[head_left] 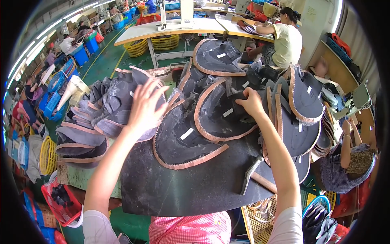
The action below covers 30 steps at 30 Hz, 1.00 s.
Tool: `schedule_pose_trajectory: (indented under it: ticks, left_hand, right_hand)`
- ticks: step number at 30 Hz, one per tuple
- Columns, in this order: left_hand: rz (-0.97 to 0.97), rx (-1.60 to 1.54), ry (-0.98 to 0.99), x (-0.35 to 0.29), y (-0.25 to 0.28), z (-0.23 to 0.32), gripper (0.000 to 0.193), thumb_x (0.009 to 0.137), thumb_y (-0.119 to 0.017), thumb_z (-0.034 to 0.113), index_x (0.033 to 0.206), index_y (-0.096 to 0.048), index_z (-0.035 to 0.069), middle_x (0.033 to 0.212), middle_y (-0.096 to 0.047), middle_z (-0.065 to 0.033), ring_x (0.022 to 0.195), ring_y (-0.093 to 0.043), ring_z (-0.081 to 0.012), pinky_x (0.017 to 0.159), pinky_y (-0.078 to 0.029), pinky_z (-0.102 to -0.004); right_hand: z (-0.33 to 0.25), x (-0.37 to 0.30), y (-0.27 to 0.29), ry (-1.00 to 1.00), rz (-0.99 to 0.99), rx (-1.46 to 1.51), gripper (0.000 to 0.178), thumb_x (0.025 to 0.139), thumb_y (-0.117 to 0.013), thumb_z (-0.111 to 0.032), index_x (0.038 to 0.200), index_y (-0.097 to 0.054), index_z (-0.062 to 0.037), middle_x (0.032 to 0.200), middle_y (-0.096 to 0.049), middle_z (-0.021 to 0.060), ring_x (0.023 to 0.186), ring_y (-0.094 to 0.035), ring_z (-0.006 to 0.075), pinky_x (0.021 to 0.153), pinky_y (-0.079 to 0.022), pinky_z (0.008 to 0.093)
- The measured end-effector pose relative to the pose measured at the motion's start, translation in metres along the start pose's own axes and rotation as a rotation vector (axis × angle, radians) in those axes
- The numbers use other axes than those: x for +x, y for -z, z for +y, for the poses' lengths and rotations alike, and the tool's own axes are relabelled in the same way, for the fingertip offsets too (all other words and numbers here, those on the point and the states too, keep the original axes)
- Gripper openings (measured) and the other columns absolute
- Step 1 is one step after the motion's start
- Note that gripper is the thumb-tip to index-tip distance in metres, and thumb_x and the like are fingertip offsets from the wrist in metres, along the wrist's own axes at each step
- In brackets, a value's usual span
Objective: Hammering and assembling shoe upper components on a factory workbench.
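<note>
My left hand [145,106] lies with fingers spread on a heap of dark grey shoe uppers [107,95] at the left. My right hand [251,102] is closed, thumb and fingertips pinching the inner edge of a black shoe upper [217,116] with a pinkish-tan notched rim and a white label. Nearer to me, between my arms, another such upper [174,148] lies flat on the dark work board [162,191]. More uppers [304,95] are stacked right of my right hand, and one [217,57] lies at the far side of the pile.
A hammer [262,181] rests on the board beside my right forearm. Baskets stand low around me: a red one [61,203] at left and a yellow one [252,221] at right. A white table [183,28] stands beyond; co-workers sit ahead right [288,40] and at right [349,162].
</note>
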<state>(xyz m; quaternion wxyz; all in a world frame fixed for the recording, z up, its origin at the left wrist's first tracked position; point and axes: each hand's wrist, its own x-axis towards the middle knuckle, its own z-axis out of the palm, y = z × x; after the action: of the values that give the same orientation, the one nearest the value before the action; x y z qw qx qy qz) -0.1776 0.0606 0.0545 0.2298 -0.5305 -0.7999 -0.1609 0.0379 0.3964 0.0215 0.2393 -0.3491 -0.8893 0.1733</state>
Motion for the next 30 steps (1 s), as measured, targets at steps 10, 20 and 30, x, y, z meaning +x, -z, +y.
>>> schedule_pose_trajectory:
  ticks: [10,20,30]
  left_hand:
    - [0.08,-0.494,-0.343,0.052,-0.021,0.109,0.095,0.075,-0.081,0.008,0.155,-0.03,0.003,0.158,-0.036,-0.0218,0.146,-0.037,-0.0361,0.121,-0.035,-0.0454]
    - [-0.094,-0.55,-0.183,0.021,-0.049,0.128,0.089,0.082,-0.077,0.014,0.157,-0.028,0.009,0.159,-0.034,-0.0208,0.146,-0.037,-0.0371,0.122,-0.033,-0.0455]
    - [0.237,-0.563,-0.324,0.059,-0.028,0.13,0.059,0.073,-0.081,0.006,0.127,-0.057,0.006,0.135,-0.06,-0.0128,0.137,-0.048,-0.0358,0.115,-0.041,-0.0435]
  right_hand:
    - [-0.108,-0.074,0.061,0.52,0.122,0.467,0.028,0.083,-0.067,0.007,0.108,-0.059,-0.0023,0.091,-0.07,0.011,0.083,-0.07,0.0221,0.078,-0.055,0.0315]
    - [0.011,-0.007,-0.014,-0.205,-0.015,0.069,0.076,0.076,-0.085,-0.039,0.133,-0.054,0.0015,0.12,-0.067,0.0252,0.114,-0.063,0.0435,0.102,-0.048,0.0461]
    - [-0.072,-0.06,0.065,0.464,-0.171,0.36,0.032,0.088,-0.075,-0.024,0.11,-0.066,-0.0023,0.104,-0.068,0.013,0.097,-0.067,0.026,0.084,-0.052,0.0361]
